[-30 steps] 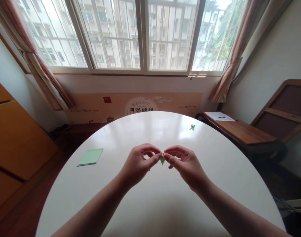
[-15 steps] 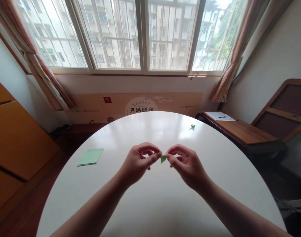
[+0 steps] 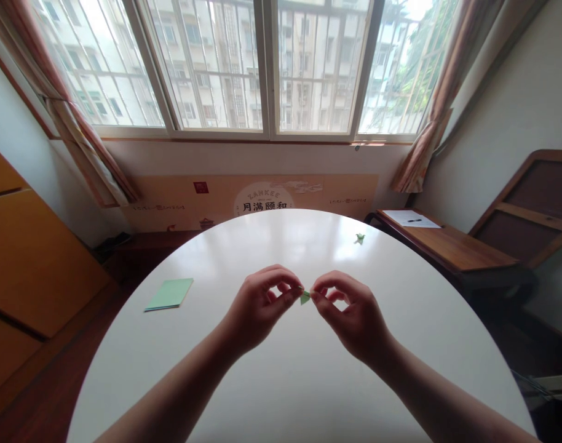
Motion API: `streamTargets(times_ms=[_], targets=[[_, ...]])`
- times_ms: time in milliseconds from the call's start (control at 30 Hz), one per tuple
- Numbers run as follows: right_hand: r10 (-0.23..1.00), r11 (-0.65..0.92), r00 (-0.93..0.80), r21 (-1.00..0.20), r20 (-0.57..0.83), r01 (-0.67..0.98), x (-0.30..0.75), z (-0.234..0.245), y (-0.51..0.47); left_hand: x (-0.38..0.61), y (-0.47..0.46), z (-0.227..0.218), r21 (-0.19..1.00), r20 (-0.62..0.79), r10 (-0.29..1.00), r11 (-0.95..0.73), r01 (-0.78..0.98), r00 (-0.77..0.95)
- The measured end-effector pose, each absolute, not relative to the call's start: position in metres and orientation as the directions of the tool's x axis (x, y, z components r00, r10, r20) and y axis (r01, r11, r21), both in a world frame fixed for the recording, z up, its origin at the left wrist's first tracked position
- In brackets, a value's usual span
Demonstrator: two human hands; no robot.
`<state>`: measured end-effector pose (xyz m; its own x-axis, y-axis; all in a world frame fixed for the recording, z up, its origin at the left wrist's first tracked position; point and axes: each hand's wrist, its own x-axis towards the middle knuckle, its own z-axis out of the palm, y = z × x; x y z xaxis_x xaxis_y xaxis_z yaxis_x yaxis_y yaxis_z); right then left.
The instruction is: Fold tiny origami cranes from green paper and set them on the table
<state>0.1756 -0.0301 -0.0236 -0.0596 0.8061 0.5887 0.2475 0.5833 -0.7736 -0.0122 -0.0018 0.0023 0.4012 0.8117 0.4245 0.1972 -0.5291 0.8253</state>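
- The small folded green paper (image 3: 304, 298) was pinched from both sides, above the middle of the round white table (image 3: 281, 394) and clear of its top.
- The left hand (image 3: 257, 311) pressed thumb and forefinger together on the paper's left edge, with the other fingers curled in.
- The right hand (image 3: 352, 317) nipped the right edge between thumb tip and forefinger tip, the two making an open ring.
- Compared with half a second earlier, the hands had drawn closer and less of the paper showed between the fingertips. A second earlier it had hung as a downward point.
- A stack of green paper sheets (image 3: 169, 293) lay flat on the table, well to the left of the hands.
- A tiny green folded figure (image 3: 359, 237) sat near the far right rim, well apart from the hands.
- Beyond the table stood a wooden side desk (image 3: 451, 246) with a white sheet (image 3: 410, 218) and a pen on it.
- A printed board (image 3: 262, 198) leaned under the window.
- Nothing lay between the hands and the table edge.
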Motion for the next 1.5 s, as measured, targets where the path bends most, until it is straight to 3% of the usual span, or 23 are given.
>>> streamTargets(times_ms=[200,533,767,967,1133,1267,1400,1500], targets=[[0.778,0.614,-0.037,-0.746,0.627,0.257,0.174,-0.023,-0.031,-0.009,-0.005,0.001,0.872,0.419,0.831,-0.48,0.092,0.367],[0.738,0.662,-0.099,-0.685,0.668,0.304,0.176,-0.018,-0.035,-0.009,-0.007,0.009,0.813,0.468,0.802,-0.555,0.173,0.371],[0.746,0.655,-0.058,-0.715,0.664,0.244,0.172,-0.024,-0.036,-0.004,-0.009,0.006,0.869,0.454,0.839,-0.491,0.059,0.3],[0.715,0.674,-0.019,-0.682,0.699,0.285,0.17,-0.023,-0.037,-0.001,-0.007,-0.002,0.933,0.339,0.896,-0.359,0.018,0.287],[0.671,0.695,-0.006,-0.626,0.741,0.354,0.172,-0.019,-0.038,-0.002,-0.004,-0.005,0.976,0.166,0.904,-0.208,0.064,0.394],[0.664,0.707,-0.035,-0.612,0.747,0.353,0.172,-0.018,-0.039,-0.003,-0.002,-0.005,0.979,0.162,0.905,-0.196,0.048,0.394],[0.782,0.611,0.01,-0.77,0.623,0.183,0.173,-0.02,-0.034,-0.004,-0.001,-0.002,0.981,0.181,0.907,-0.196,0.0,0.381],[0.936,0.349,-0.028,-0.934,0.352,-0.071,0.174,-0.022,-0.027,-0.005,0.0,-0.001,0.98,0.187,0.895,-0.199,-0.011,0.406]])
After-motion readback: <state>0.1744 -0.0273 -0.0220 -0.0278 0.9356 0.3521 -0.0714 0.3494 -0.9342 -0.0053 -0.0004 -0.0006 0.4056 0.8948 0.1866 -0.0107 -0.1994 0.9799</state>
